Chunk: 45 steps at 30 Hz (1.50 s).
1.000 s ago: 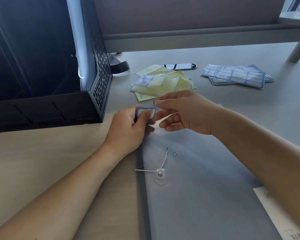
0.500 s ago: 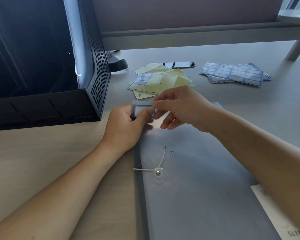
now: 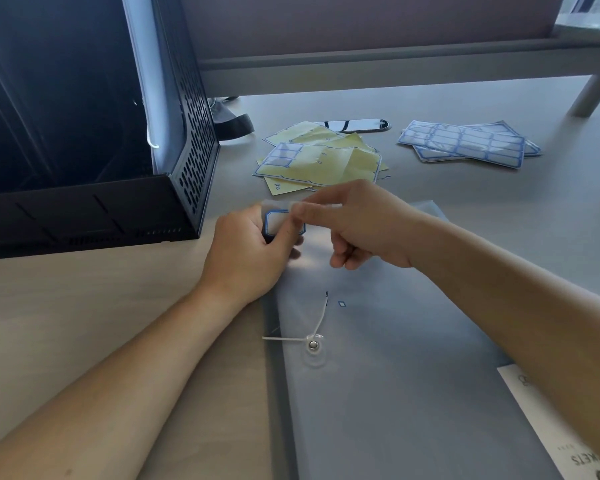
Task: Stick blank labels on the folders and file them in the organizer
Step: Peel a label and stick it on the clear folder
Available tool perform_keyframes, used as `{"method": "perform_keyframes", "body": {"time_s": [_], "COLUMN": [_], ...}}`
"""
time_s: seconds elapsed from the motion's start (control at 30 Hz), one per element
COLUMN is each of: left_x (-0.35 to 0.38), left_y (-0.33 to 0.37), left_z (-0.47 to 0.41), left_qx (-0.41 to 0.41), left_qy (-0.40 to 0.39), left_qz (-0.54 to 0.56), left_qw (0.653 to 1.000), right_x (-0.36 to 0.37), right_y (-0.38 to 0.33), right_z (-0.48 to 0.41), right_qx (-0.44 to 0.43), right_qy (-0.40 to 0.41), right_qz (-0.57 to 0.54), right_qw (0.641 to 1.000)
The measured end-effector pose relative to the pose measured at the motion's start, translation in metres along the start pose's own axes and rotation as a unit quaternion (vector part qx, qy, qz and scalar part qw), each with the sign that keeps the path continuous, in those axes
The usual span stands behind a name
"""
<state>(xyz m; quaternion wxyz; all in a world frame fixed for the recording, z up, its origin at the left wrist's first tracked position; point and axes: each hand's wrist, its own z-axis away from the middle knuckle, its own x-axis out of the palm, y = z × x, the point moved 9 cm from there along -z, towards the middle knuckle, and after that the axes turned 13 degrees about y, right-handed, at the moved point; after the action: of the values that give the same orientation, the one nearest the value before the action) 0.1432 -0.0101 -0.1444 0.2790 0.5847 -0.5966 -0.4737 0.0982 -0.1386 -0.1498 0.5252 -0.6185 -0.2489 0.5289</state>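
At the centre of the frame the left hand [image 3: 246, 251] curls round the far left corner of the folder [image 3: 395, 375], its thumb on the blue-bordered label [image 3: 277, 224]. The right hand [image 3: 357, 226] meets it from the right, thumb and forefinger pinching the label's right end and the other fingers folded under. The label lies long axis left to right, along the folder's far edge. Both hands touch it, so smoothing it down looks like the step in hand. Whether it is already flat on the plastic cannot be told. The translucent grey folder runs from there toward the lower right, its string-and-button closure [image 3: 313, 345] just below the hands. The black mesh organizer [image 3: 194, 161] stands near, upper left, on the left hand's side. Farther up the table [image 3: 84, 306] lie yellow spent backing sheets [image 3: 340, 161] and, upper right, full label sheets [image 3: 465, 143].
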Motion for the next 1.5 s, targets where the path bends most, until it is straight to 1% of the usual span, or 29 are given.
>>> {"method": "perform_keyframes", "body": {"time_s": [0.13,0.27,0.43,0.53,0.67,0.83,0.9,1.03,1.1,1.23,1.33,1.43,1.5], "left_x": [0.001,0.006,0.004,0.004,0.005,0.003,0.003,0.004,0.000,0.001,0.002,0.004,0.004], "left_y": [-0.001,-0.004,-0.002,-0.006,-0.003,0.000,-0.001,-0.008,-0.007,-0.011,-0.016,-0.021,-0.027], "left_z": [0.000,-0.003,-0.007,-0.005,-0.002,-0.001,-0.003,-0.004,-0.006,-0.006,-0.010,-0.008,-0.007], "left_qx": [-0.019,-0.051,-0.025,-0.028,-0.047,-0.007,-0.008,-0.051,-0.032,-0.032,-0.060,-0.106,-0.120], "left_qy": [-0.018,-0.034,-0.016,-0.013,-0.038,-0.038,-0.035,-0.048,-0.041,-0.034,-0.038,-0.094,-0.110], "left_qz": [0.022,0.046,0.030,0.025,0.067,0.013,0.015,0.058,0.039,0.018,0.069,0.117,0.124], "left_qw": [0.999,0.997,0.999,0.999,0.996,0.999,0.999,0.996,0.998,0.999,0.995,0.983,0.979], "right_x": [-0.001,-0.003,-0.006,-0.006,-0.003,-0.008,-0.008,-0.002,0.001,0.000,0.000,-0.001,-0.002], "right_y": [0.000,-0.006,-0.012,-0.010,-0.002,0.000,-0.001,0.001,0.001,0.001,0.000,0.001,0.004], "right_z": [-0.001,-0.002,-0.003,-0.003,-0.005,-0.009,-0.009,-0.007,-0.006,-0.006,-0.007,-0.008,-0.008], "right_qx": [0.003,-0.041,-0.087,-0.082,-0.048,-0.043,-0.046,-0.050,-0.056,-0.061,-0.064,-0.054,-0.038], "right_qy": [0.004,0.042,0.079,0.058,0.015,0.032,0.034,0.019,0.012,0.028,0.027,0.011,-0.003], "right_qz": [-0.038,-0.027,0.000,-0.004,-0.013,-0.026,-0.034,-0.028,-0.020,-0.015,-0.014,-0.023,-0.040], "right_qw": [0.999,0.998,0.993,0.995,0.999,0.998,0.998,0.998,0.998,0.998,0.997,0.998,0.998]}}
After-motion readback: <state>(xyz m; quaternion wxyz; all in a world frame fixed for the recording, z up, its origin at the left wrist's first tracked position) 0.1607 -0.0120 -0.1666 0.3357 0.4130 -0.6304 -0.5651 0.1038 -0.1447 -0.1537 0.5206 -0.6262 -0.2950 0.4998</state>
